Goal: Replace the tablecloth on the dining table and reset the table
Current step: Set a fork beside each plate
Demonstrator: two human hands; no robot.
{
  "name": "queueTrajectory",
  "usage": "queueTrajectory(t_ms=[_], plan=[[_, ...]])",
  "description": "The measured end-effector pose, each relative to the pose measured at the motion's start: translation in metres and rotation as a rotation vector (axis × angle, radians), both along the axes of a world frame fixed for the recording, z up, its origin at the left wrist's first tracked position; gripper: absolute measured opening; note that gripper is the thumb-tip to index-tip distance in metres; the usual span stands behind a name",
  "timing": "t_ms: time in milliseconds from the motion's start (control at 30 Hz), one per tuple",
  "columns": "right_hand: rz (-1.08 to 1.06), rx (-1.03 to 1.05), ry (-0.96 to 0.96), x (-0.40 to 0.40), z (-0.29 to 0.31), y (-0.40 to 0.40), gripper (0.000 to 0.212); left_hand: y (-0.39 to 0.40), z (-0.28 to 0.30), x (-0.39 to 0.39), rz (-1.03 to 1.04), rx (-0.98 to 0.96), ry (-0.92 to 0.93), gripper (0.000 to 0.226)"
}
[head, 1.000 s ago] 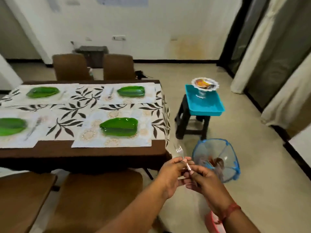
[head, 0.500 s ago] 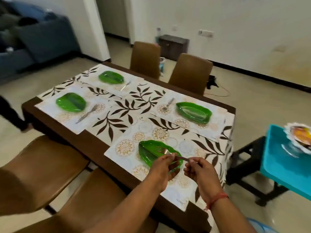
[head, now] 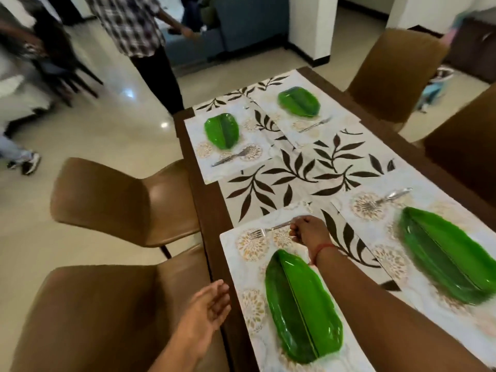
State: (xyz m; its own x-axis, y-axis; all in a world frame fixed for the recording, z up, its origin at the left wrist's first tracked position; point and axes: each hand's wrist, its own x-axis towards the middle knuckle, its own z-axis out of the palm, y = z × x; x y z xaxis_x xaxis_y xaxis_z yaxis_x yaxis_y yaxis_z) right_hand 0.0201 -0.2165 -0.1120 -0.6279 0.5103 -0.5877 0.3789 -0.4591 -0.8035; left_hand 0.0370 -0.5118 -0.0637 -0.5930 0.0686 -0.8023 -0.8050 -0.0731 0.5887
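steel tines lie on the nearest placemat [head: 241, 267] as the right hand [head: 308, 232] sets down a fork [head: 268, 230], its fingers curled round the handle end, just beyond the tip of a green leaf-shaped plate [head: 302, 307]. the placing appears to copy the other three settings, where a fork lies beside each leaf plate: one at the far left setting [head: 234, 156], one at the far right [head: 315, 124] and one by the near right plate [head: 390, 197]. the fork is held low and nearly flat, handle toward the middle of the bench, tines toward the chair side, which would let it be released without sliding. the left hand [head: 208, 304] hangs off the bench edge with loose, relaxed fingers and holds nothing, apparently idle while the right works. judged from this, the last setting is nearly done.

all four mats rest on a white tablecloth [head: 292, 173] printed with dark leaves, laid over a dark brown bench [head: 209, 210]. brown moulded chairs [head: 120, 200] stand along both long sides. beyond the far end, on a pale glossy floor [head: 107, 130], a person in a checked shirt [head: 128, 20] passes, blurred, and a blue sofa [head: 241, 22] stands behind.
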Motion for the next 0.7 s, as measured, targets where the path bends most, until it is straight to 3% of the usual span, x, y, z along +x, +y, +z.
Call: queueTrajectory(t_ms=[167, 300, 400, 467, 700], plan=[[0.167, 0.063, -0.195, -0.023, -0.040, 0.023, 0.025, -0.023, 0.006, 0.025, 0.127, -0.058, -0.042, 0.022], [0.198, 0.068, -0.212, -0.028, -0.050, 0.026, 0.023, -0.017, 0.006, 0.035, 0.152, -0.072, -0.025, 0.022], [0.261, 0.269, -0.254, -0.023, -0.054, 0.027, 0.012, -0.004, 0.007, 0.038, 0.163, -0.034, -0.026, 0.023], [0.296, 0.390, -0.282, -0.014, -0.052, 0.025, 0.006, 0.004, 0.009, 0.037, 0.134, -0.012, -0.017, 0.022], [0.360, 0.585, -0.289, 0.039, -0.046, 0.020, 0.026, 0.022, 0.006, 0.030, -0.057, 0.027, 0.043, 0.021]])
